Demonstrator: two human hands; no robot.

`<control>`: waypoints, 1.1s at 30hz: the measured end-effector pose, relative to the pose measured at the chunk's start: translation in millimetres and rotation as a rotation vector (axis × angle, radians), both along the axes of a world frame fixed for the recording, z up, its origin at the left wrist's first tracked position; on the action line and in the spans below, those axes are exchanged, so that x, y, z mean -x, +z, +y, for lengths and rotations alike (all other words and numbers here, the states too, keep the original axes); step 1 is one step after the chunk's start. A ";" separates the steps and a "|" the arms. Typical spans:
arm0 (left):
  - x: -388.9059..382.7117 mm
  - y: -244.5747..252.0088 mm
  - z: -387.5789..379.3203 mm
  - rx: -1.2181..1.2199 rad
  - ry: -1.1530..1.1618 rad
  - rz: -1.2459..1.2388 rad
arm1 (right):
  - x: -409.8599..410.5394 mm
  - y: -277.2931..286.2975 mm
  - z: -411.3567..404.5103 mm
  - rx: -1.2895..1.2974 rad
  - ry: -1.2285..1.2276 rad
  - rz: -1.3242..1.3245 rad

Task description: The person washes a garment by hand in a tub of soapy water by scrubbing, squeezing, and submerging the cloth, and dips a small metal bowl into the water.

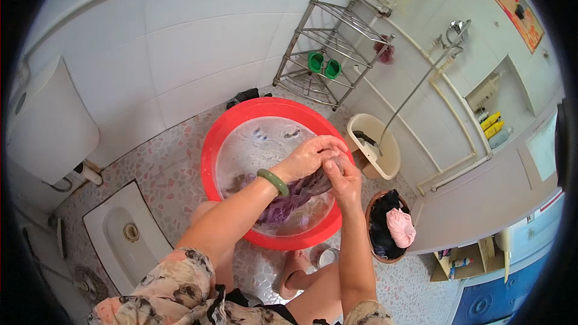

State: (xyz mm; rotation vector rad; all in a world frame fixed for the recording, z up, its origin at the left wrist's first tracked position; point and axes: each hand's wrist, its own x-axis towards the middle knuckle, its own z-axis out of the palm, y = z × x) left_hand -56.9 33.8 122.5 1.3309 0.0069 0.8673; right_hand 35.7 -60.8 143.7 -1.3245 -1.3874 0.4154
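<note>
Wet purple cloth (293,196) hangs from my two hands, its lower part resting in a large red plastic basin (211,139) of soapy water. My left hand (309,155), with a green bangle (273,182) on its wrist, is curled at the upper end of the cloth. Close beside it, my right hand (344,180) pinches the same end between thumb and fingers. Both hands are above the basin's right side. Foam covers much of the water (253,149), and some dark bits of fabric show through it.
A squat toilet (131,232) is set in the floor at left. Beyond the basin stands a metal corner rack (311,31) with green slippers (324,65). At right are a cream tub (388,158) holding a shower head and a basket (370,248) of clothes. A metal bowl (328,257) sits near my foot.
</note>
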 end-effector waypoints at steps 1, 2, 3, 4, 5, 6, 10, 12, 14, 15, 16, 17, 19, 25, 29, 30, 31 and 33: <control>1.7 -0.5 4.6 -0.182 0.114 0.072 | -0.4 -0.6 -0.9 0.182 0.030 0.211; 2.2 -1.0 12.4 -0.650 0.442 0.055 | -5.6 -6.6 1.8 0.271 0.049 0.272; -0.3 -2.7 12.4 -0.640 0.439 0.055 | -9.2 -10.7 2.6 0.281 0.045 0.272; -3.0 -4.4 11.3 -0.438 0.349 0.072 | -12.3 -13.2 3.7 0.262 0.070 0.371; -6.1 -6.0 9.0 -0.239 0.256 0.086 | -14.6 -14.3 3.4 0.239 0.091 0.469; -14.4 -26.1 10.9 0.000 0.171 0.073 | -10.5 -11.5 5.7 0.215 0.044 0.618; -11.6 -97.7 -30.0 0.550 -0.524 0.580 | -46.8 -4.9 13.5 -0.070 -0.218 0.745; -7.1 -111.4 -42.8 0.550 -0.802 0.452 | -80.0 -43.1 11.0 -0.088 -0.363 0.315; -15.7 -117.1 -38.8 0.763 -0.786 0.451 | -77.6 -65.7 3.9 -0.017 -0.424 -0.244; -19.4 -122.4 -35.9 0.991 -0.717 0.431 | -46.4 -64.8 6.3 -0.174 -0.297 -0.476; -28.8 -143.8 -35.6 1.192 -0.517 0.435 | -13.3 -70.1 1.3 -0.034 -0.127 -0.475; -33.5 -138.9 -43.6 1.186 -0.541 0.461 | 12.6 -76.4 -2.2 -0.055 -0.038 -0.437; -36.4 -115.8 -63.0 0.400 -0.105 0.022 | 34.9 -72.1 -5.6 -0.274 0.121 -0.480; -55.0 -63.3 -62.7 1.085 -0.270 0.464 | -76.8 -101.4 21.6 -0.081 -0.504 -0.550; -61.0 -152.4 -26.8 1.083 -0.229 0.614 | -37.5 -120.2 30.3 0.012 -0.379 -0.084; -50.8 -207.6 -9.0 1.078 -0.165 0.162 | 11.0 -95.9 28.3 -0.103 -0.247 -0.067; -48.4 -234.9 -3.7 1.020 -0.139 -0.280 | 28.3 -84.4 24.5 -0.100 -0.248 -0.048; -57.7 -214.2 -20.1 1.050 -0.173 -0.082 | 22.0 -81.1 16.0 -0.380 -0.285 -0.664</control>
